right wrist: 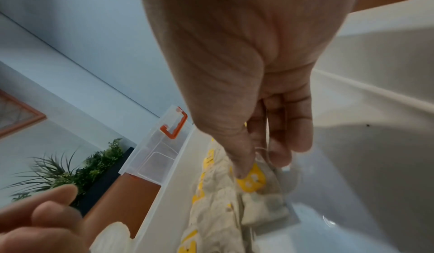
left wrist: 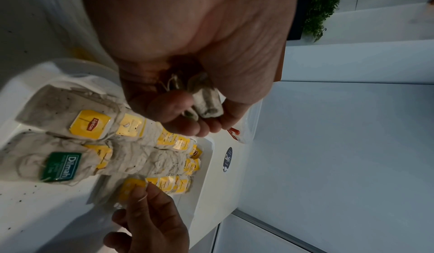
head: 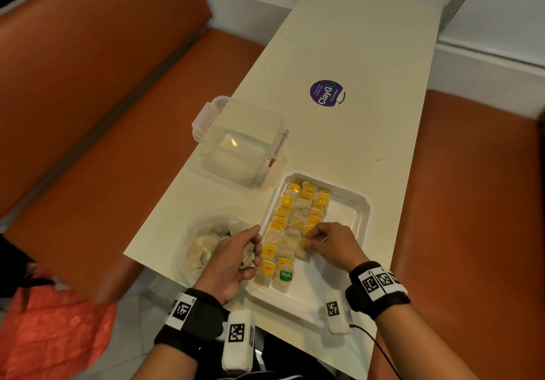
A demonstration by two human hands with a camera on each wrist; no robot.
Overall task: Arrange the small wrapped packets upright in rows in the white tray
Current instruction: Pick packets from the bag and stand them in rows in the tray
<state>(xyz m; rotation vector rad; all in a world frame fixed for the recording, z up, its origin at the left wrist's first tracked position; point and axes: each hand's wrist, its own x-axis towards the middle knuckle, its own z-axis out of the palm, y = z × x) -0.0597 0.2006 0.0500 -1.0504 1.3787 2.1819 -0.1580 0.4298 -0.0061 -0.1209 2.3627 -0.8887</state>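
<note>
A long cream laminate table (head: 339,55) was flanked by orange upholstered benches (head: 88,84), and on it were set a shallow white plastic tray (head: 358,202), a clear plastic box with clip latches (head: 239,140) and a clear bag of loose tea bags (head: 203,247). In the tray, small paper-wrapped tea bags with yellow tags (head: 287,223) were laid in three overlapping rows along its left side. A small bunch of tea bags (left wrist: 207,99) was clutched in the curled left hand (head: 233,258) at the tray's left rim, while one tea bag's yellow tag (right wrist: 251,181) in the right-hand row was pinched by the right hand (head: 333,244).
</note>
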